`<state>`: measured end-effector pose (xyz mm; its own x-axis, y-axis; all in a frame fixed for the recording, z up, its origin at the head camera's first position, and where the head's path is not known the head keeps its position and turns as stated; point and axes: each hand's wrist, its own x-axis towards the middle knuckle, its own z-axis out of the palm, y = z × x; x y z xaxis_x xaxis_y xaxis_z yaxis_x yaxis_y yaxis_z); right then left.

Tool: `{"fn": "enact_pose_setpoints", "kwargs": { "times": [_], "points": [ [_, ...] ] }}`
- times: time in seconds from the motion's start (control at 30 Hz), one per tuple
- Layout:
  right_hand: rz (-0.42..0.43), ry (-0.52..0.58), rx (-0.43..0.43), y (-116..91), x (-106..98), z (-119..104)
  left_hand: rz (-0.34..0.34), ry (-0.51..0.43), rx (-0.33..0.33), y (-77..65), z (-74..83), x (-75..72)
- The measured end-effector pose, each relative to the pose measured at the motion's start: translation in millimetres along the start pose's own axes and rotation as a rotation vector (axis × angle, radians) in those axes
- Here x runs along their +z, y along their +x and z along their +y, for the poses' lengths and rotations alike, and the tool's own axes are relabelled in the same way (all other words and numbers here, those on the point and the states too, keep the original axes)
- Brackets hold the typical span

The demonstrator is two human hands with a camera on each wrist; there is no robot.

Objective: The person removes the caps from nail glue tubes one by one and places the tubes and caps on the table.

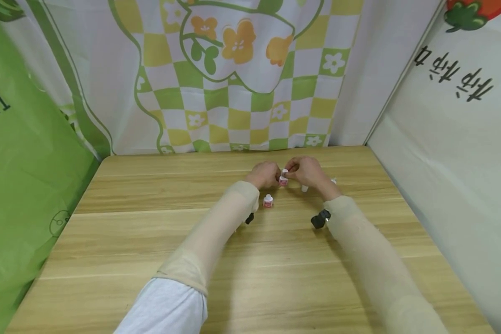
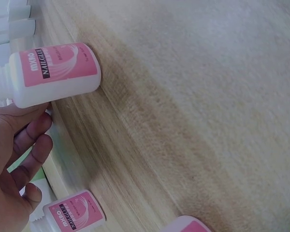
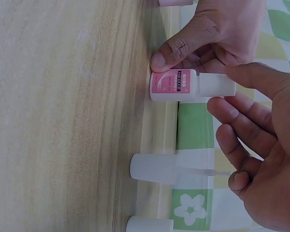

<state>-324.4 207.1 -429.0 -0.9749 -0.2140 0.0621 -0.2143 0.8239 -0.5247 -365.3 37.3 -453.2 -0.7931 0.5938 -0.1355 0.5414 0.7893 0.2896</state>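
My left hand (image 1: 266, 175) steadies a small nail glue bottle (image 3: 171, 85) with a pink label, its thumb on the bottle's side. At the bottle's top, my right hand (image 1: 306, 171) pinches the white cap (image 3: 217, 84) between thumb and fingers. The bottle stands upright on the table. Nearer the person is a second nail glue bottle (image 1: 268, 201), also upright. In the left wrist view, a large nail glue bottle (image 2: 58, 72) overlaps the left hand (image 2: 14, 159), and another bottle (image 2: 75, 212) shows lower down. Beside the right hand stands a white cap with a thin stem (image 3: 152, 167).
Another white cap (image 3: 150, 224) stands farther right. Part of one more pink-labelled bottle (image 2: 188, 224) enters the left wrist view's bottom edge. The wooden table (image 1: 267, 278) ends at a patterned curtain (image 1: 238, 106) at the back, with a white curtain (image 1: 451, 153) on the right.
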Motion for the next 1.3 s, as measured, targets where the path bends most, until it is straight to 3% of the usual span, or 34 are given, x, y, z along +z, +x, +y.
{"fn": "enact_pose_setpoints", "kwargs": {
  "times": [0.63, 1.3],
  "points": [
    [-0.031, 0.01, 0.022, -0.2, 0.0, -0.1, 0.009, 0.011, -0.012, 1.6, -2.4, 0.1],
    [-0.005, -0.003, -0.001, -2.1, 0.8, 1.8, 0.011, 0.013, -0.012, 2.1, -1.1, 0.6]
  ]
}}
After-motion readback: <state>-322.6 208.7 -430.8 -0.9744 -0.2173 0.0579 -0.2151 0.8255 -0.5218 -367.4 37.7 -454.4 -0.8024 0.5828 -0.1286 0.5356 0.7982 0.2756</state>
